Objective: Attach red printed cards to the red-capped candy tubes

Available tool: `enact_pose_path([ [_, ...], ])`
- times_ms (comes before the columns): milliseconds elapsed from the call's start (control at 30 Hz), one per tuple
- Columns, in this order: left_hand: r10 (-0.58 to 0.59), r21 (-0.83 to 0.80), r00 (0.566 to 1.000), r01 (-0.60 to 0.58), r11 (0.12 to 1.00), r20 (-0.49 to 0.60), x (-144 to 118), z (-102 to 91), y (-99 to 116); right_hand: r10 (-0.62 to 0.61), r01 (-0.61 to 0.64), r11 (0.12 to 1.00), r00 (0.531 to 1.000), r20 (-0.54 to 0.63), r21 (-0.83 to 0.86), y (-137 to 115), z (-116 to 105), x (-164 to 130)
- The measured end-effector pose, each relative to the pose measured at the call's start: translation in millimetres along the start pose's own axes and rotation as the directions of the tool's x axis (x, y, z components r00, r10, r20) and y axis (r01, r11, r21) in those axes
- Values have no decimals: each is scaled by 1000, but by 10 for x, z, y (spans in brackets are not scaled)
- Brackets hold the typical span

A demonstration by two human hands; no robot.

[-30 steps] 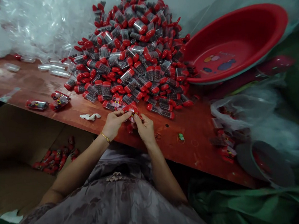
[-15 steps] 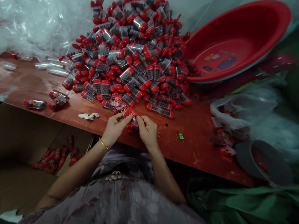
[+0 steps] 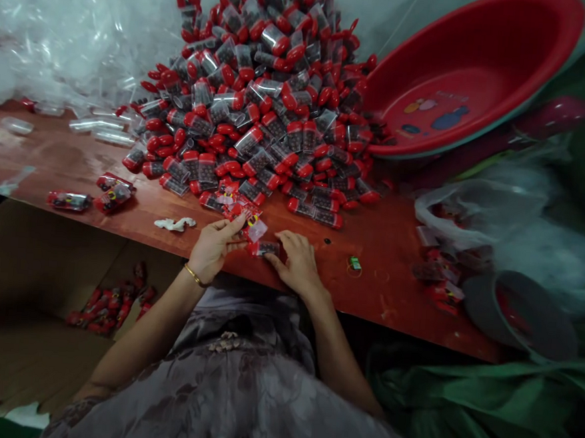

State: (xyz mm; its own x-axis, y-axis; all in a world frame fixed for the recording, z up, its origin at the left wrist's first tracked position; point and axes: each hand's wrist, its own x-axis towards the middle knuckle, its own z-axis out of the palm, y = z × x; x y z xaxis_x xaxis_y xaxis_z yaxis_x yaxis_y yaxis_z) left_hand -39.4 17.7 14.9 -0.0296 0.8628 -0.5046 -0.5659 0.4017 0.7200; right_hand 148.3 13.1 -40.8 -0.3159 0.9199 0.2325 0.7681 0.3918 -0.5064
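At the near edge of the red-brown surface [image 3: 378, 278], the left hand [image 3: 212, 245] pinches a red printed packet [image 3: 249, 220] between thumb and fingertips. The right hand [image 3: 297, 263] presses down on a small red-capped clear tube [image 3: 265, 248] lying just beside the packet. Beyond lies a large heap of red-capped tubes [image 3: 266, 90]. Far right, a red basin [image 3: 463, 77] leans tilted.

The person wears a loose, greyish-mauve garment [image 3: 239, 402] with a faint floral pattern and a small cluster of beads or embroidery at the chest. Both forearms are bare, with no sleeves reaching them. A thin gold bangle [image 3: 194, 276] circles the wrist of the left hand [image 3: 213, 247].
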Motion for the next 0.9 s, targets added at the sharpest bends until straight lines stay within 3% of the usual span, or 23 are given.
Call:
enact_pose_path([
  [133,-42,17,999,42,999,25,-20,-23,-28,24,-24,1000,999,23,18,-1,42,-115],
  [233,-49,30,999,49,998,-6,-31,-58,-18,179,-175,963,984,1,203,-58,34,-215],
  [333,-39,40,998,40,998,-39,-38,-85,-12,348,-348,743,930,114,572,-105,4,-298],
  [433,-55,60,998,56,997,-26,-38,-80,-52,391,-396,517,898,202,759,-130,-15,-335],
  [600,-103,84,995,103,991,2,-35,-51,-130,384,-321,437,911,149,840,-115,-55,-400],
  [667,-117,81,993,115,990,10,-36,-49,-133,355,-247,466,932,76,850,-118,-99,-443],
  [800,-131,83,991,129,988,25,-49,-39,-119,197,-37,735,967,-161,677,-178,-210,-471],
  [900,-144,86,989,140,986,44,-65,-21,-117,29,113,858,963,-267,501,-220,-258,-434],
])
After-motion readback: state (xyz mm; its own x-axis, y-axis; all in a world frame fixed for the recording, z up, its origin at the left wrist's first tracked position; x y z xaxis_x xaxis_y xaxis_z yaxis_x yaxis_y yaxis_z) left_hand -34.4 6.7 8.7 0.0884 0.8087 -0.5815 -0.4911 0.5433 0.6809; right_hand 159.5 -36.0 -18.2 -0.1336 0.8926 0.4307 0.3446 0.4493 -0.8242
